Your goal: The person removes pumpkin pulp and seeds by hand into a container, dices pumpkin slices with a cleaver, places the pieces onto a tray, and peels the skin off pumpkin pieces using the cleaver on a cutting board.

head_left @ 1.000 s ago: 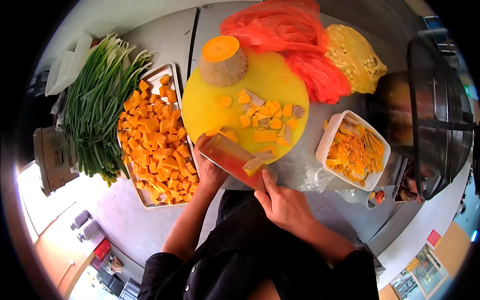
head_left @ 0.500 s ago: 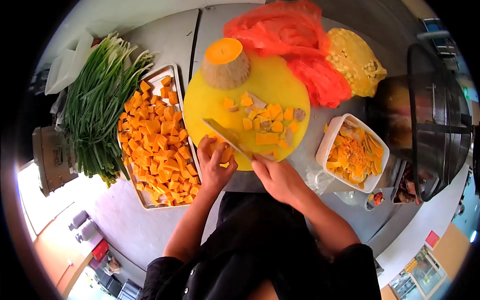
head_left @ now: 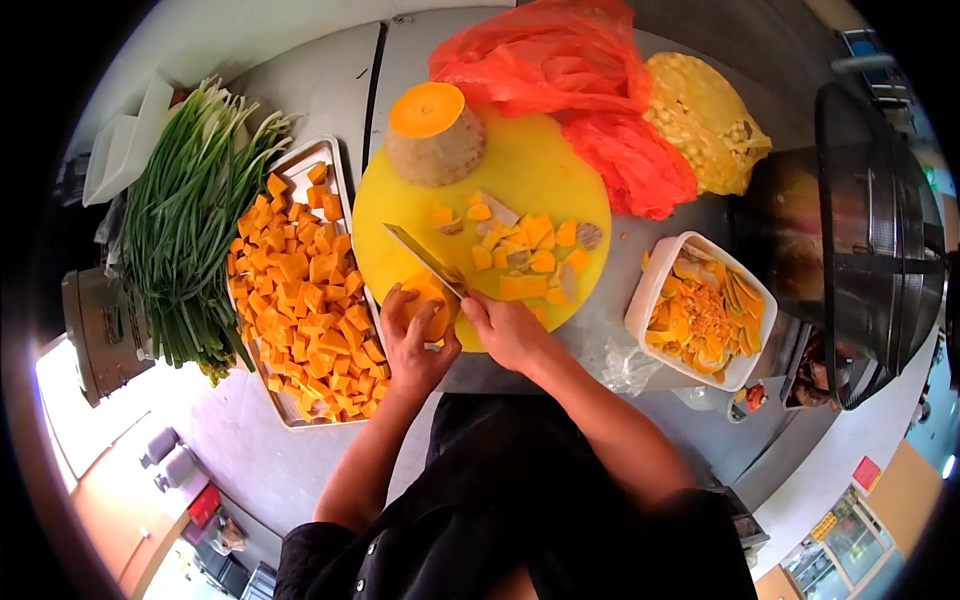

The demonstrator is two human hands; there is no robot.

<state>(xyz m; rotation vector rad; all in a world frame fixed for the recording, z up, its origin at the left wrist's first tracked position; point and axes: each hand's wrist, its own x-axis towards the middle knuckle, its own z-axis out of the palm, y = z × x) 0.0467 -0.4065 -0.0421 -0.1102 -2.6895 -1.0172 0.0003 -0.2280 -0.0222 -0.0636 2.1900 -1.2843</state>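
Observation:
My right hand (head_left: 505, 330) is closed round the handle of a kitchen knife (head_left: 422, 257), its blade slanting up and left over the round yellow cutting board (head_left: 560, 165). Under the blade, a piece of orange pumpkin (head_left: 430, 300) is gripped by the curled fingers of my left hand (head_left: 415, 345). Pumpkin scraps and rind pieces (head_left: 525, 250) lie scattered on the right half of the board. A large cut pumpkin end (head_left: 437, 145) stands upright at the board's upper left, its flat orange face up.
A metal tray (head_left: 340, 190) heaped with pumpkin cubes (head_left: 310, 310) is left of the board, beyond it green onions (head_left: 190, 220). A red plastic bag (head_left: 560, 60) and yellow net bag (head_left: 705, 125) lie behind. To the right are a white tub (head_left: 640, 310) of peelings and a dark mesh basket (head_left: 880, 240).
The knife and my right hand have shifted up and left, and the blade is at the pumpkin piece's right side. More of the held piece shows. The whole view has shifted slightly.

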